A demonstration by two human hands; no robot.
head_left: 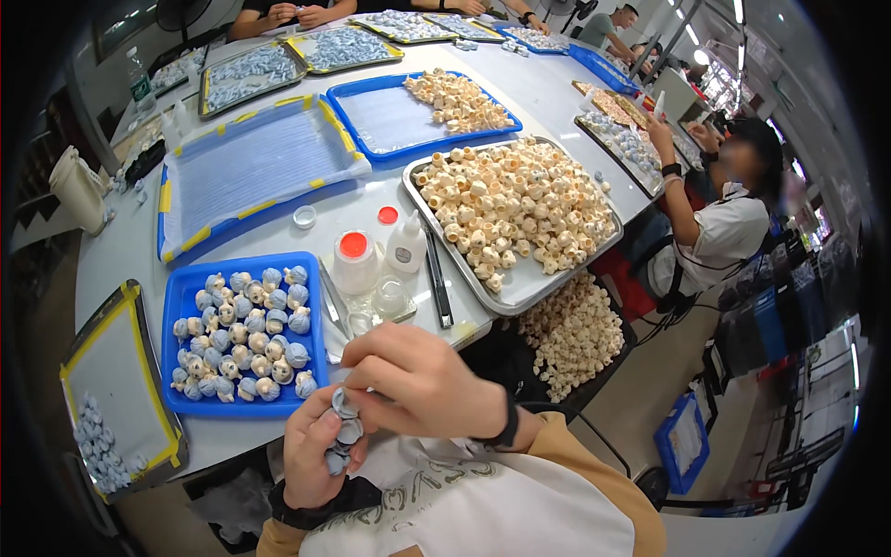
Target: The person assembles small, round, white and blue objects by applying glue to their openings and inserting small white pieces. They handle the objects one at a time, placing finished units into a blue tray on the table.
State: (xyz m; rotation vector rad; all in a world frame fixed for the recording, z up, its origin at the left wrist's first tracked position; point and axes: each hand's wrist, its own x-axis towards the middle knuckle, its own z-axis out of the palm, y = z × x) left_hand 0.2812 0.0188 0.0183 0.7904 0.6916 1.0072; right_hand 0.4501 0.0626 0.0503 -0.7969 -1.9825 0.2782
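Low in front of my body, my left hand (311,453) is closed around several small grey-blue hollow cap pieces (349,432), stacked along its fingers. My right hand (422,381) reaches over from the right, its fingertips pinched at the uppermost cap; its fingers partly hide that piece. Just beyond the hands on the left stands a blue tray (243,408) of small doll heads (252,323) wearing grey-blue caps. To the right, a metal tray (506,302) is heaped with hollow cream-coloured head pieces (520,204).
Between the trays stand a jar with a red lid (354,245), a white squeeze bottle (406,246) and black tweezers (436,278). A yellow-taped tray (139,371) with grey-blue caps sits far left. A paper-lined tray (260,167) lies behind. A co-worker (724,213) sits at right.
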